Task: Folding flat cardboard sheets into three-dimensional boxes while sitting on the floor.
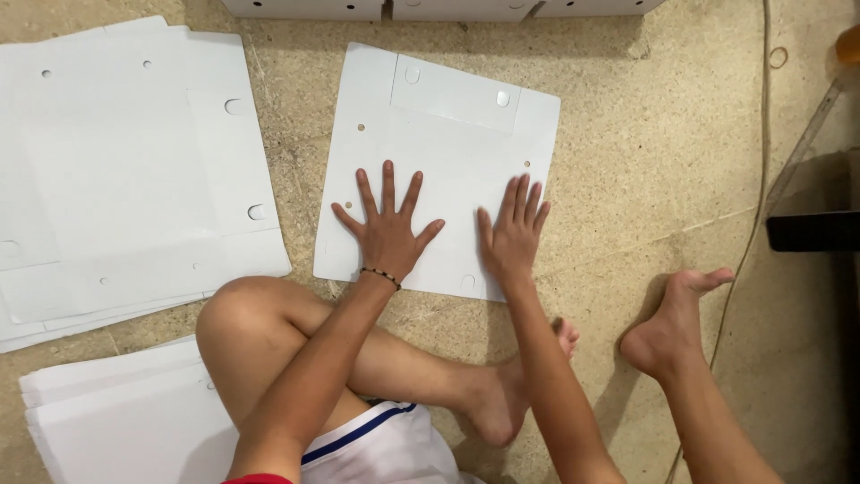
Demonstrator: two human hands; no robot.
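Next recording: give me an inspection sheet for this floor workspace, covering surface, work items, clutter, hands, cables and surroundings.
Surface: speckled beige floor, with a seam line running across it.
Work items: white flat cardboard sheet with punched holes and a folded flap, lying flat.
Clutter: stack of white sheets to the left; second pile by the knee.
Hands: left hand and right hand pressed flat on the sheet, fingers spread, gripping nothing; beaded bracelet on the left wrist.
Cables: thin cord along the right side.
Surroundings: white boxes at the top edge; dark object at right; small ring on the floor.
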